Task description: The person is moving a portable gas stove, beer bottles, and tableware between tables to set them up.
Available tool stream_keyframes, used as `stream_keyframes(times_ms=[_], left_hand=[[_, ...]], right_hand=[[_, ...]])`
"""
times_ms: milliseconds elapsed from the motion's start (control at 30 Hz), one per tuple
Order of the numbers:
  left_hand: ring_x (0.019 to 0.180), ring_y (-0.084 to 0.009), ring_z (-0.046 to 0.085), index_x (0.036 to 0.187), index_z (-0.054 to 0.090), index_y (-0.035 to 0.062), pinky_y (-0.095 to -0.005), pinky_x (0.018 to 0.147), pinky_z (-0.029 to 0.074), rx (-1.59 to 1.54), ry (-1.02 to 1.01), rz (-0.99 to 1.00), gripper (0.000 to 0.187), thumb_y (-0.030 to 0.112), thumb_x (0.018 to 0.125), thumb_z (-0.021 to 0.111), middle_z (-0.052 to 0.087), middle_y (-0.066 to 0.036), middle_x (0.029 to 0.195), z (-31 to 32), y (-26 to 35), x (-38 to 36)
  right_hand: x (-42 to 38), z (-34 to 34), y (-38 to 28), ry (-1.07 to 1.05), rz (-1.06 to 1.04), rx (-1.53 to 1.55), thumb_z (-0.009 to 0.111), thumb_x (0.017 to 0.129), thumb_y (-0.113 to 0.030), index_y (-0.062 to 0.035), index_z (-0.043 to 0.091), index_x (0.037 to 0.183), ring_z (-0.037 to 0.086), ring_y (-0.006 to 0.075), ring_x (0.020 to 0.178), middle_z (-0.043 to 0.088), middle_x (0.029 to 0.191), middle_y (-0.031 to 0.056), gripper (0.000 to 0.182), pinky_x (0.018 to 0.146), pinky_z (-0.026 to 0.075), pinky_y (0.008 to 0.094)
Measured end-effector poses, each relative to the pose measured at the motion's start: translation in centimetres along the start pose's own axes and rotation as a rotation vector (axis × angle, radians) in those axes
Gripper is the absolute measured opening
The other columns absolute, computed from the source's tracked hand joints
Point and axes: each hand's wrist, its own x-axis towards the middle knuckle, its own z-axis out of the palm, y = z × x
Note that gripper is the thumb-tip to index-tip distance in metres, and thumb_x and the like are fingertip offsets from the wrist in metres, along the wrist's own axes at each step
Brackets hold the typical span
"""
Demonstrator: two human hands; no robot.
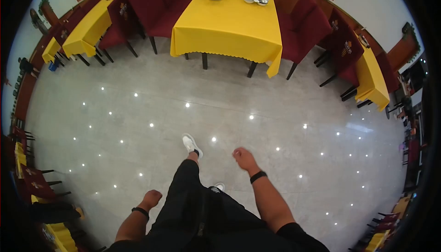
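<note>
Yellow cloth covers the table [225, 20] at the head view's top centre, its white bowls [262, 0] well beyond both hands; the glossy floor [151, 100] could make the leading shoe [189, 142] slip. The left hand [152, 198] hangs lower left, the right hand [245, 158] swings forward near centre, both loosely clenched, nothing visible inside.

the tablecloth [229, 20] is yellow, the chairs [149, 6] dark red, floor [161, 89] grey, shoe [189, 142] white.

Black shorts [184, 188], white shoes [189, 143], black wristbands [258, 176]
</note>
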Motion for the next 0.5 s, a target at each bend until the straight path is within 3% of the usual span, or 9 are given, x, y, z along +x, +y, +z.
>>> stream_keyframes(times_ms=[33,167,233,267,333,367,400,433,500], left_hand=[[0.092,-0.0367,0.064,0.087,0.068,0.0057,-0.0461,0.081,0.052,0.277,-0.123,0.131,0.020,0.017,0.083,0.052,0.067,-0.019,0.090,0.4,-1.4,1.3],[0.088,-0.0357,0.065,0.081,0.066,0.0073,-0.0466,0.078,0.053,0.212,-0.181,0.098,0.015,0.015,0.078,0.055,0.067,-0.017,0.086,-1.3,-5.1,9.1],[0.084,-0.0355,0.065,0.078,0.066,0.0080,-0.0466,0.074,0.053,0.185,-0.062,0.125,0.013,0.017,0.077,0.056,0.067,-0.015,0.082,-4.5,-6.7,14.5],[0.081,-0.0357,0.065,0.075,0.065,0.0079,-0.0475,0.071,0.052,0.105,0.090,0.089,0.013,0.018,0.076,0.058,0.067,-0.014,0.080,-6.3,-7.7,17.8],[0.068,-0.0248,0.063,0.076,0.066,0.0055,-0.0384,0.064,0.050,-0.713,0.326,-0.257,0.017,0.017,0.084,0.056,0.066,-0.011,0.073,-18.2,-3.3,22.9],[0.067,-0.0211,0.061,0.075,0.065,0.0037,-0.0351,0.063,0.048,-0.896,0.430,-0.247,0.020,0.016,0.087,0.055,0.065,-0.009,0.073,-25.1,-0.4,25.3],[0.065,-0.0173,0.059,0.075,0.065,0.0019,-0.0318,0.062,0.047,-1.079,0.528,-0.229,0.022,0.015,0.090,0.054,0.065,-0.008,0.072,-31.3,1.8,27.2],[0.066,-0.0141,0.057,0.073,0.063,0.0004,-0.0284,0.063,0.045,-1.127,0.519,-0.062,0.025,0.014,0.092,0.055,0.065,-0.007,0.073,-37.8,3.4,28.2],[0.067,-0.0156,0.056,0.070,0.060,0.0004,-0.0282,0.064,0.044,-1.155,0.555,0.436,0.022,0.009,0.089,0.055,0.061,-0.008,0.070,-50.3,7.9,26.9]], right_hand=[[-1.0,0.0,-0.1,-0.044,-0.011,-0.073,0.061,0.087,-0.029,-0.0028,0.064,0.093,0.065,0.0290,0.078,0.067,0.084,0.0159,0.027,0.070,0.051,0.0371],[-6.3,1.5,12.6,-0.420,-0.143,-0.538,0.050,0.092,-0.037,-0.0021,0.064,0.086,0.060,0.0400,0.090,0.064,0.088,0.0206,0.038,0.079,0.048,0.0506],[-9.9,-1.8,14.5,-0.773,0.191,-0.661,0.047,0.095,-0.039,-0.0061,0.069,0.097,0.061,0.0391,0.098,0.066,0.097,0.0224,0.039,0.085,0.048,0.0500],[-12.1,-3.1,14.8,-0.664,0.415,-0.633,0.046,0.096,-0.039,-0.0101,0.070,0.101,0.062,0.0393,0.099,0.066,0.099,0.0241,0.038,0.087,0.048,0.0494],[-12.9,-7.7,9.9,-0.696,0.513,-0.591,0.049,0.094,-0.036,-0.0118,0.070,0.098,0.065,0.0352,0.092,0.068,0.094,0.0167,0.033,0.081,0.051,0.0465],[-12.0,-9.1,8.9,-0.658,0.599,-0.515,0.049,0.093,-0.036,-0.0124,0.070,0.096,0.066,0.0335,0.089,0.069,0.092,0.0136,0.032,0.079,0.052,0.0455],[-12.1,-7.3,15.7,-0.621,0.543,-0.605,0.050,0.093,-0.033,-0.0126,0.070,0.094,0.066,0.0322,0.085,0.069,0.089,0.0123,0.029,0.076,0.052,0.0453],[-12.3,-5.6,22.4,-0.582,0.491,-0.696,0.050,0.093,-0.031,-0.0127,0.070,0.091,0.067,0.0310,0.081,0.069,0.087,0.0110,0.027,0.073,0.053,0.0450],[-5.8,-9.3,13.0,-0.434,0.381,-0.762,0.058,0.080,-0.024,-0.0132,0.067,0.085,0.066,0.0304,0.077,0.067,0.076,0.0118,0.015,0.066,0.051,0.0452]])
